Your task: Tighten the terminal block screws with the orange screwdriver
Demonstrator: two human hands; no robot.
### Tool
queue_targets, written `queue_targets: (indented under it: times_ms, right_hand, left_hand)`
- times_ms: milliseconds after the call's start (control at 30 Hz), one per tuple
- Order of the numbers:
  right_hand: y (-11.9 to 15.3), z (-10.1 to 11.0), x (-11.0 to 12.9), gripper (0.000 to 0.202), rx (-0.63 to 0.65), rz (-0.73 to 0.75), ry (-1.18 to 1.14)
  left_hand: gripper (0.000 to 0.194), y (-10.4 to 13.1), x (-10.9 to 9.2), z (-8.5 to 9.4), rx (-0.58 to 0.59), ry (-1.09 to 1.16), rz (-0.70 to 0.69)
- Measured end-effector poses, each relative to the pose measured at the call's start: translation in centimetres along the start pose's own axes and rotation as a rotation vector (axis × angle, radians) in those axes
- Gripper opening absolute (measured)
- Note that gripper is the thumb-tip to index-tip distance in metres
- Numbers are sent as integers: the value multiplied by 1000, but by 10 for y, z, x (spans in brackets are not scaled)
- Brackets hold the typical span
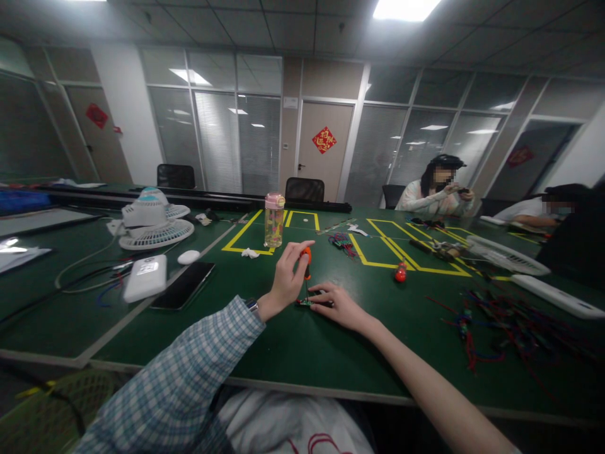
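Screwdriver pinched in left grip; right grip at board, closure unclear; lidded bottle, contents unclear

On my feed I saw a green table striped with yellow tape, a screwdriver with an orange handle, and a green circuit board. The sleeve was checked in blue-green and white. I made out a pink-lidded bottle, a black phone and a red door sign with gold characters.

A blue-and-white checked left sleeve is worn, with a dark wristband; the right forearm is uncovered. Pale grey clothing is marked by red curved lines.
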State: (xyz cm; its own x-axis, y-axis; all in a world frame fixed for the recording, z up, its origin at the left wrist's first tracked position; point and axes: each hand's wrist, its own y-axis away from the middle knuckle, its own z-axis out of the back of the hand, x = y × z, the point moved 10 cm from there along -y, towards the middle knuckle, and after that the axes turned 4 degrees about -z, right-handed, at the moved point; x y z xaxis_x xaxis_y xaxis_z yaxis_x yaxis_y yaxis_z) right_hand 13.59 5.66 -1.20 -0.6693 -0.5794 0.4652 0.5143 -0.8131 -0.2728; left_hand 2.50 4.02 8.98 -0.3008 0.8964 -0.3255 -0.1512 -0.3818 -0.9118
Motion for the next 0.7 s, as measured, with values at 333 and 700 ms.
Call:
queue_targets:
  times_ms: [333, 700]
  right_hand:
    - [0, -1, 0, 28, 6, -2, 2]
    - [0, 1, 1, 29, 6, -4, 1]
  left_hand:
    - [27, 1, 0, 1, -12, 11, -10]
    - [27, -1, -3, 2, -16, 14, -23]
